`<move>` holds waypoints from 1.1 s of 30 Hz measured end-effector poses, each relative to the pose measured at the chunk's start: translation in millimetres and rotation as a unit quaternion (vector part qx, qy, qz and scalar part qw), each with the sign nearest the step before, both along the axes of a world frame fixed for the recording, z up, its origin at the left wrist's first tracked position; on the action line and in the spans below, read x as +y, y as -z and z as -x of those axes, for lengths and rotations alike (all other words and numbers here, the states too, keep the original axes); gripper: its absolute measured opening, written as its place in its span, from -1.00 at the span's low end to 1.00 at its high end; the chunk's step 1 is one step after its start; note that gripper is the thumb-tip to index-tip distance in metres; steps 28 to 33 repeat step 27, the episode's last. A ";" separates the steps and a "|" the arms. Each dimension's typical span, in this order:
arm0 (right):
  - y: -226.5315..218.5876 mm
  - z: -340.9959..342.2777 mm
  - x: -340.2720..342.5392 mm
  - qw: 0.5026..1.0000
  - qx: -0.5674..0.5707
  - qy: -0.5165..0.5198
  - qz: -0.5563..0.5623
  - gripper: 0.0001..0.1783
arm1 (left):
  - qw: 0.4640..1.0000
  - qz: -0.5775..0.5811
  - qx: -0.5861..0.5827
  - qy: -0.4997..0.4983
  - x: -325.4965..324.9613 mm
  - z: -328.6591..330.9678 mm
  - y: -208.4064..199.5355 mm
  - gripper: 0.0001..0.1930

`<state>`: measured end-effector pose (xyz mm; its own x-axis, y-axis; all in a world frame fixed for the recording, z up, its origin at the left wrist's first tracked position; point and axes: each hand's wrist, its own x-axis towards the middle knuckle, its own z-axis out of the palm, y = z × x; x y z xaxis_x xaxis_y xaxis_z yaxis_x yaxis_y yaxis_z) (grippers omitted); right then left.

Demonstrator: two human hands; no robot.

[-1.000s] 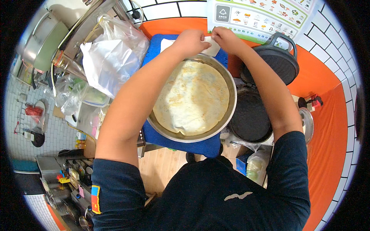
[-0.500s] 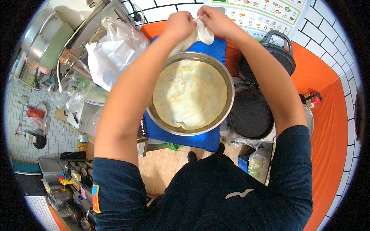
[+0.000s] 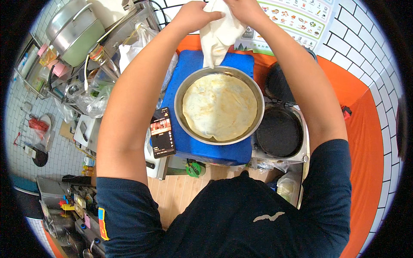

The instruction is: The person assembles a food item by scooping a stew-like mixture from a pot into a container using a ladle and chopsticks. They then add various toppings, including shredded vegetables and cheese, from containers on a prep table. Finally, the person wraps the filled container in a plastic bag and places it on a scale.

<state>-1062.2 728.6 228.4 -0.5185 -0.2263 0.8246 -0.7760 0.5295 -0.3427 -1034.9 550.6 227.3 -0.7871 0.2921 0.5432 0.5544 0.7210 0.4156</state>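
At the far edge of the picture, my left hand (image 3: 198,16) and my right hand (image 3: 244,10) are raised side by side, both closed on a white cloth (image 3: 218,32). My right fingertips are partly cut off by the upper edge. The cloth hangs down between my hands, and its lower end reaches the far rim of a round steel basin (image 3: 178,118). Inside the basin lies a thin, round, pale flatbread (image 3: 221,107) with light brown patches. Under the basin is a blue cover (image 3: 206,154).
A phone (image 3: 162,133) with a lit screen lies left of the basin. To the right stands an open black electric griddle (image 3: 280,131). Plastic bags (image 3: 97,103) and a steel pot (image 3: 75,32) crowd the left side. A printed chart (image 3: 297,21) hangs on the tiled wall.
Both hands have risen farther up with the cloth, which now hangs longer and more spread out. The view has shifted, so the phone beside the basin shows fully.
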 end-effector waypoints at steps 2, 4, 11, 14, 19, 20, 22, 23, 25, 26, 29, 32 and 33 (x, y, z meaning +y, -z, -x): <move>-6.9 9.9 -11.9 0.998 0.052 -0.001 -0.022 -0.72 | 0.995 0.069 0.063 -0.025 -9.2 3.2 -1.5 -0.63; -27.7 -8.9 -9.2 0.994 0.043 0.020 -0.098 -0.70 | 0.993 0.096 0.059 -0.037 -20.6 10.1 -4.3 -0.65; -60.8 -21.8 29.9 0.976 0.052 0.066 -0.200 -0.71 | 0.968 0.198 -0.019 -0.155 -72.9 27.9 -8.3 -0.74; -59.7 -16.8 49.5 0.979 0.052 0.078 -0.182 -0.72 | 0.976 -0.045 -0.178 -0.116 -72.8 26.9 -13.7 -0.80; -71.4 -9.9 42.1 0.961 0.080 0.028 -0.264 -0.73 | 0.955 -0.211 -0.175 0.112 0.8 -16.8 -24.7 -0.29; -76.6 -15.6 37.7 0.957 0.046 0.011 -0.285 -0.72 | 0.955 -0.203 -0.162 0.145 19.7 -15.4 -25.4 -0.35; -88.1 -25.6 31.1 0.945 -0.022 -0.028 -0.325 -0.72 | 0.962 -0.199 -0.091 0.162 46.9 -0.8 -21.0 -0.46; -90.7 -25.4 31.0 0.945 -0.018 -0.032 -0.325 -0.71 | 0.969 -0.200 -0.032 0.144 54.3 16.0 -20.2 -0.52; -92.3 -27.2 40.5 0.946 -0.011 -0.023 -0.322 -0.72 | 0.979 -0.171 -0.015 0.106 60.0 20.6 -16.9 -0.65; -93.1 -24.7 49.0 0.949 0.014 -0.005 -0.315 -0.73 | 0.984 -0.144 -0.054 0.085 60.3 17.5 -24.4 -0.71; -91.6 -23.0 56.1 0.951 0.036 0.009 -0.305 -0.74 | 0.987 -0.115 -0.096 0.062 57.9 12.9 -26.7 -0.76; -91.6 -23.0 56.1 0.951 0.036 0.009 -0.305 -0.74 | 0.987 -0.115 -0.096 0.062 57.9 12.9 -26.7 -0.76; -91.6 -23.0 56.1 0.951 0.036 0.009 -0.305 -0.74 | 0.987 -0.115 -0.096 0.062 57.9 12.9 -26.7 -0.76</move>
